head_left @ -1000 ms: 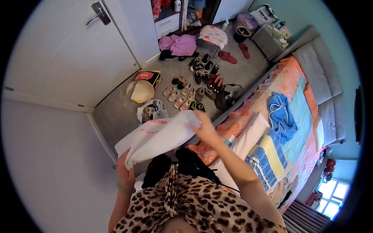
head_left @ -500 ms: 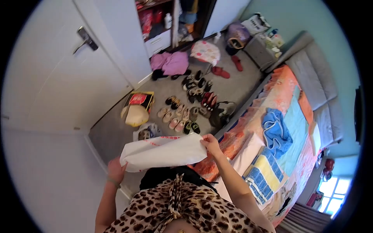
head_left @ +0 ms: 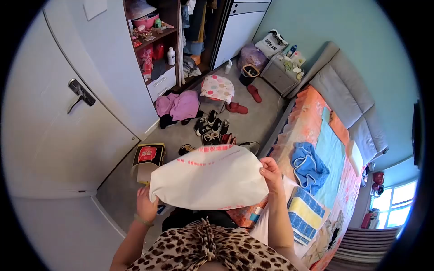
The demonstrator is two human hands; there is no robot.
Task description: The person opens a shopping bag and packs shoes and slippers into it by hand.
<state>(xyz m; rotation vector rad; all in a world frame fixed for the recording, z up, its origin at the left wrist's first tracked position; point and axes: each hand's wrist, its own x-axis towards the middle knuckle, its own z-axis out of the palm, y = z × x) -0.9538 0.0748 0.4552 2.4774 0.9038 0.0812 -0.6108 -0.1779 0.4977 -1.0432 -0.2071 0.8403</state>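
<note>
Left hand (head_left: 147, 205) and right hand (head_left: 272, 174) well apart, each clamped on one side edge of a white bag (head_left: 210, 183). Bag held up between the two hands, red print along its far edge, in front of the person's spotted top (head_left: 205, 246). Band (head_left: 143, 220) on the left wrist. Just beyond the left hand: black-and-yellow box (head_left: 151, 153) on the floor, near the door (head_left: 52, 131). Straight ahead, past both hands: shoes (head_left: 203, 130), some hidden from me by the bag. Right of the right hand: blue cloth (head_left: 309, 169) and striped towel (head_left: 307, 214), both on the bed (head_left: 302, 116).
</note>
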